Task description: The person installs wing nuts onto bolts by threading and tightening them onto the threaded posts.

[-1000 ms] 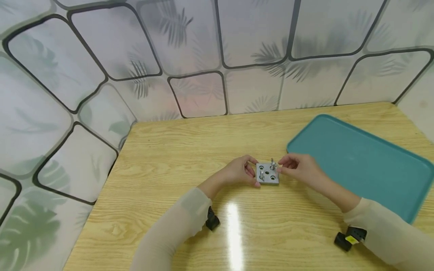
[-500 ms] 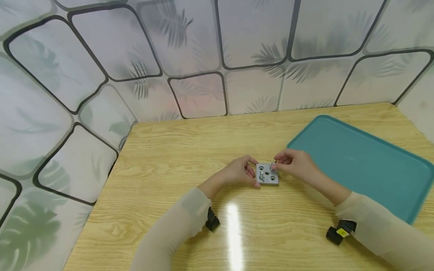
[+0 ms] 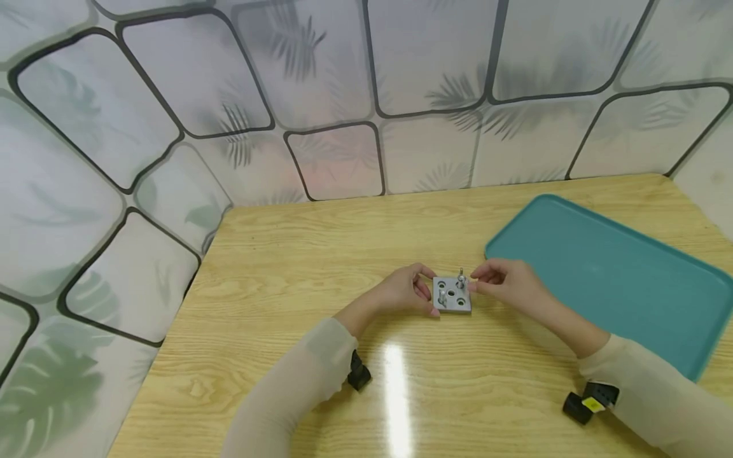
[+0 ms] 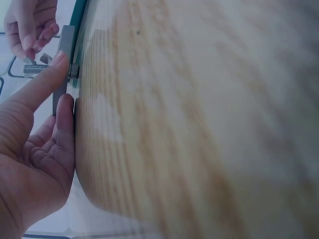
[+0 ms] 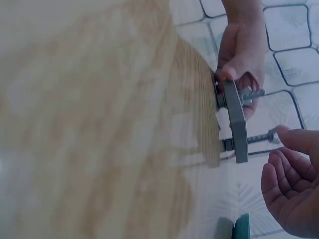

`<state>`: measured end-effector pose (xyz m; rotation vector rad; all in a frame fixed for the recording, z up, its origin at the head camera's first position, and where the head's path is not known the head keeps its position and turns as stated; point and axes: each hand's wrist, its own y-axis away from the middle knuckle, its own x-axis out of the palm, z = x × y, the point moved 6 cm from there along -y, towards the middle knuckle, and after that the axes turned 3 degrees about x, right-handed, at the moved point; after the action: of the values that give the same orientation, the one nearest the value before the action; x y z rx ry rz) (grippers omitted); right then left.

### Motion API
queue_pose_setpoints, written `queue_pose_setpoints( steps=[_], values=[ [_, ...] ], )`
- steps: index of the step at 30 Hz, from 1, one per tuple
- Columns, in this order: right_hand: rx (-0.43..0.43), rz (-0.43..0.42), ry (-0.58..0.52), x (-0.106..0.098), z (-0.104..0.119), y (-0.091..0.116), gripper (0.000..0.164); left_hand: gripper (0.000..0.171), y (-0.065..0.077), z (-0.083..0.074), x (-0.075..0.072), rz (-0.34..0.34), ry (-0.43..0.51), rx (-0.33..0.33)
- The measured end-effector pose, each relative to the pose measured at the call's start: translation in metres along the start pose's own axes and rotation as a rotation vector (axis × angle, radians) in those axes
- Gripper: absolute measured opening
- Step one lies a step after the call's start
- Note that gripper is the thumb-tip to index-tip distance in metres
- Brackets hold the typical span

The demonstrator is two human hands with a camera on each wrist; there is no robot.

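Note:
A square metal plate (image 3: 450, 284) with several holes lies on the table in front of me. My left hand (image 3: 403, 292) holds it by its left side, thumb at the near corner and fingers at the far one. Two threaded bolts stand up through it, their heads under the plate (image 5: 239, 129). The far right bolt (image 5: 258, 138) carries a wing nut (image 5: 273, 133) near its top. Another wing nut (image 5: 246, 94) sits low on the other bolt. Beside the far right bolt is my right hand (image 3: 509, 281), thumb tip right at the wing nut, fingers loosely bent and apart from the thumb.
A blue-green tray (image 3: 607, 267) lies at the right, under my right forearm in the head view. The wooden table (image 3: 321, 254) ends at a patterned wall (image 3: 338, 159) behind. Black wrist cameras are strapped to both sleeves.
My right hand covered the far right bolt's top half a second ago and has drawn back to the right, uncovering it. The left hand and plate stay in place.

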<state>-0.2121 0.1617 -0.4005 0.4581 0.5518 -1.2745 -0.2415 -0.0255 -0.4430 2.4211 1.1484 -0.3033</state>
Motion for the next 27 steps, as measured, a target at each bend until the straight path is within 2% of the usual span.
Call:
queue_pose_setpoints(
  steps=[5,12,19,27],
  values=[
    [0.025,-0.006,0.016,-0.001,-0.004,-0.006,0.031,0.071,0.000,0.002,0.001,0.004,0.001,-0.001],
    [0.011,0.007,0.052,0.005,0.003,-0.013,0.038,0.070,0.000,0.002,0.001,0.007,0.002,0.001],
    [-0.020,-0.010,0.022,0.003,0.004,-0.010,0.027,0.069,0.000,0.001,0.002,0.007,-0.011,0.004],
    [-0.037,0.019,0.021,0.004,0.003,-0.001,0.017,0.069,0.000,0.001,0.001,0.003,-0.006,0.011]
  ],
)
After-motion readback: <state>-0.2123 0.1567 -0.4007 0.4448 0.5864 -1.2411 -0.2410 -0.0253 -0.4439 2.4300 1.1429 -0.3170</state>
